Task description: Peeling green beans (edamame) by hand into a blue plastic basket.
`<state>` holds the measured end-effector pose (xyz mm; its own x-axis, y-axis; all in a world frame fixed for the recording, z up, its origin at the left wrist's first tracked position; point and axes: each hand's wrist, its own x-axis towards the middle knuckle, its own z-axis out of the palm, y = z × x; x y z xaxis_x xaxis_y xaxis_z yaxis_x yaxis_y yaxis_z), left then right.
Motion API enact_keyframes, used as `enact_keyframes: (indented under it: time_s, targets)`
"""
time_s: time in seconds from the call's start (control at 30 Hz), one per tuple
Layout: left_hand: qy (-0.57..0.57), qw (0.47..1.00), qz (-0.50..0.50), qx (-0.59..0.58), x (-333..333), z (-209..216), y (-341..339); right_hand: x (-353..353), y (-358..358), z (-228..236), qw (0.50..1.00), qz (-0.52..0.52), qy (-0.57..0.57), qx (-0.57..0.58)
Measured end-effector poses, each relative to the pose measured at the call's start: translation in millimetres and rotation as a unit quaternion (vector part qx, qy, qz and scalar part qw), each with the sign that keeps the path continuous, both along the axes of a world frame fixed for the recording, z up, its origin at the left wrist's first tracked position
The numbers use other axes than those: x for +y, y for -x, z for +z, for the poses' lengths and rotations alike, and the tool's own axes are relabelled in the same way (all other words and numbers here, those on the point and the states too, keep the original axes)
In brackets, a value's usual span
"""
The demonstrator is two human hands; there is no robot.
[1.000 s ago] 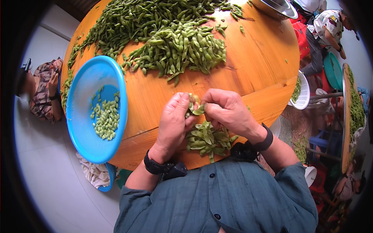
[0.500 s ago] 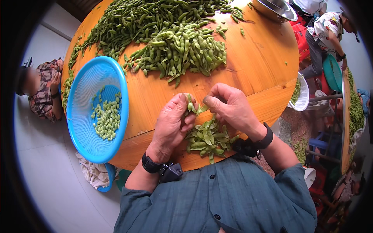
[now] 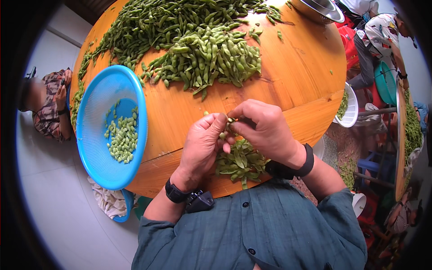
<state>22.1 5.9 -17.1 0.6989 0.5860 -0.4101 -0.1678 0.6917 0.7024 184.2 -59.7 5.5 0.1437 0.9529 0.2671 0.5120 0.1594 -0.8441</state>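
Observation:
My left hand (image 3: 201, 143) pinches a green soybean pod (image 3: 228, 124) between thumb and fingers, just above the table's near edge. From the other side, the thumb and forefinger of my right hand (image 3: 266, 129) close on the same pod, largely covering it. A pale bean (image 3: 222, 135) shows at my left fingers. Below my hands lies a small pile of flat, opened pods (image 3: 243, 163). Left of them, a blue mesh basket (image 3: 85, 148) leans at the table's edge with shelled green beans (image 3: 122, 140) inside.
Heaped whole soybean pods (image 3: 211, 58) cover the far part of the round wooden table (image 3: 297, 76). A metal bowl (image 3: 317, 11) stands at the far right edge. Right of the table are a white basket (image 3: 351, 108) and a person (image 3: 380, 33); another person (image 3: 51, 103) sits left.
My right hand has come left and closed in on my left hand at the pod. The pod, visible before, is now mostly covered by my fingers.

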Motion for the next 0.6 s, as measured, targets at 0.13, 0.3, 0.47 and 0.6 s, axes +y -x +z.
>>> enact_keyframes:
  time_s: [0.13, 0.3, 0.47, 0.6]
  targets:
    - [-0.028, 0.999, -0.026, 0.002, 0.0, -1.5, 0.9, 0.7, 0.5, -4.0, 0.993, -0.002, -0.019, -0.114]
    - [0.013, 1.000, -0.011, 0.004, 2.7, 1.2, 4.2, 3.3, -4.8, -9.1, 0.999, 0.010, 0.000, -0.035]
    - [-0.022, 0.999, 0.037, 0.030, 7.2, 7.9, 12.7, 2.5, -6.5, 0.9, 0.994, 0.006, 0.092, 0.059]
    - [-0.150, 0.977, 0.143, 0.049, 15.3, 41.7, 38.2, -0.2, -11.7, 8.9, 0.962, 0.002, 0.177, 0.210]
